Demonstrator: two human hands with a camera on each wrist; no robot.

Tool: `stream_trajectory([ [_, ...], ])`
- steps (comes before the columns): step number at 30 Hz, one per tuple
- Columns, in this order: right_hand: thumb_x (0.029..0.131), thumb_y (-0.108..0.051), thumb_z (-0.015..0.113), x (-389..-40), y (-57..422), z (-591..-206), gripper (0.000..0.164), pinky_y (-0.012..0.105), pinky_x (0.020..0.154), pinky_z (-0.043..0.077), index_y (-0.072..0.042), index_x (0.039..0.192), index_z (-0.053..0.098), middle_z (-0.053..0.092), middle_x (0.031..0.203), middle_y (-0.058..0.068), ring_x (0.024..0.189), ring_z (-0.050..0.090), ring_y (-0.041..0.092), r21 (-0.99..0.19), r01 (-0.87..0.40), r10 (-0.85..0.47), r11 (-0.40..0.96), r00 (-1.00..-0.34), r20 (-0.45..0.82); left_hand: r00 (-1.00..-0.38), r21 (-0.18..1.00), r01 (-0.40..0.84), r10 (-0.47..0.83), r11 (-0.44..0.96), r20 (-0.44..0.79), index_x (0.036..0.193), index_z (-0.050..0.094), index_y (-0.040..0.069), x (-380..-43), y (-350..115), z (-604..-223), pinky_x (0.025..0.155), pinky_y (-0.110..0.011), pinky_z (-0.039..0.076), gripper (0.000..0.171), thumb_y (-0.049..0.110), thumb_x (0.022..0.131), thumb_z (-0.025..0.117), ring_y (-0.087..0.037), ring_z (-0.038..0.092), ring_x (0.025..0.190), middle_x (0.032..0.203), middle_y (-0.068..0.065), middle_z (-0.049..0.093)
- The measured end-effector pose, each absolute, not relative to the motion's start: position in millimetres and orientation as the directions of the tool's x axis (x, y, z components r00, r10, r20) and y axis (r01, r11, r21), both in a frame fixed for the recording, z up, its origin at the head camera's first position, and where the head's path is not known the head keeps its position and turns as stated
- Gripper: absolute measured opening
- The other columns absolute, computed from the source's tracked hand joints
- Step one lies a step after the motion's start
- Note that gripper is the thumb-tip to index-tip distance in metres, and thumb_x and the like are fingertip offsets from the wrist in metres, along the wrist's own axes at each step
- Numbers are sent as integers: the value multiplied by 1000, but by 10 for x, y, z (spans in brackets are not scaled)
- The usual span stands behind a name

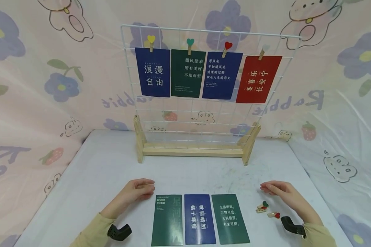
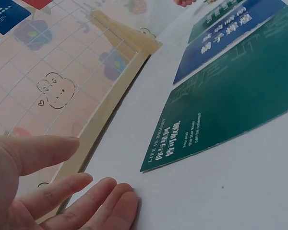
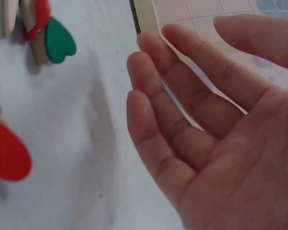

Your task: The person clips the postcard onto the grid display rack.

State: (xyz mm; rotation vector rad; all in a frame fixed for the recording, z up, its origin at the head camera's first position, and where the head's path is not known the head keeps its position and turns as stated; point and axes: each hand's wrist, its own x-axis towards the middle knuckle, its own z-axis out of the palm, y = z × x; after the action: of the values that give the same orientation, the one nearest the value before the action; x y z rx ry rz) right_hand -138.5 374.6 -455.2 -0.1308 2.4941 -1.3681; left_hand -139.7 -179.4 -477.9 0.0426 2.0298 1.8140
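My left hand (image 1: 139, 190) rests on the table with loosely bent fingers and nothing in them, just left of a green card (image 1: 167, 219). To the right of that card lie a blue card (image 1: 200, 219) and another green card (image 1: 230, 219), side by side. My right hand (image 1: 281, 192) lies relaxed beyond several small wooden clothespins (image 1: 261, 207) with green and red hearts, touching none of them. In the right wrist view its palm (image 3: 240, 158) is bare. A separate red-heart clothespin (image 1: 273, 215) lies nearer the right wrist.
A white wire grid (image 1: 191, 116) stands upright in a wooden base (image 1: 191, 151) at the back. Heart clothespins hold a blue card (image 1: 153, 72), a green card (image 1: 188, 73), a second blue card (image 1: 222, 75) and a tilted red card (image 1: 259, 79) on it.
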Motion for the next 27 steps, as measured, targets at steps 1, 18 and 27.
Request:
stream_trajectory([
  [1,100,-34,51,-1384,3750,-4554,48,18,84,49,5,127,56,64,119,16,102,61,9,-833,74,-211,548,-952,-223,-915,957,-242,289,159,-280,127,52,-11,-1390,-1792,-4781,84,-35,55,48,18,92,67,-24,64,96,112,-20,64],
  [18,100,-33,51,-1305,3787,-4576,48,20,84,50,6,127,56,62,121,16,102,59,3,-839,124,-183,529,-949,-256,-918,931,-240,249,274,-309,108,65,-7,-1286,-1670,-4817,66,-32,57,42,8,74,82,-18,63,76,90,-9,67],
  [27,100,-32,50,-1276,3799,-4600,49,22,85,50,8,128,54,61,122,18,103,60,7,-849,143,-206,509,-937,-282,-925,922,-231,223,310,-306,100,68,-6,-1267,-1618,-4838,62,-31,57,40,8,68,87,-17,62,70,81,-6,66],
])
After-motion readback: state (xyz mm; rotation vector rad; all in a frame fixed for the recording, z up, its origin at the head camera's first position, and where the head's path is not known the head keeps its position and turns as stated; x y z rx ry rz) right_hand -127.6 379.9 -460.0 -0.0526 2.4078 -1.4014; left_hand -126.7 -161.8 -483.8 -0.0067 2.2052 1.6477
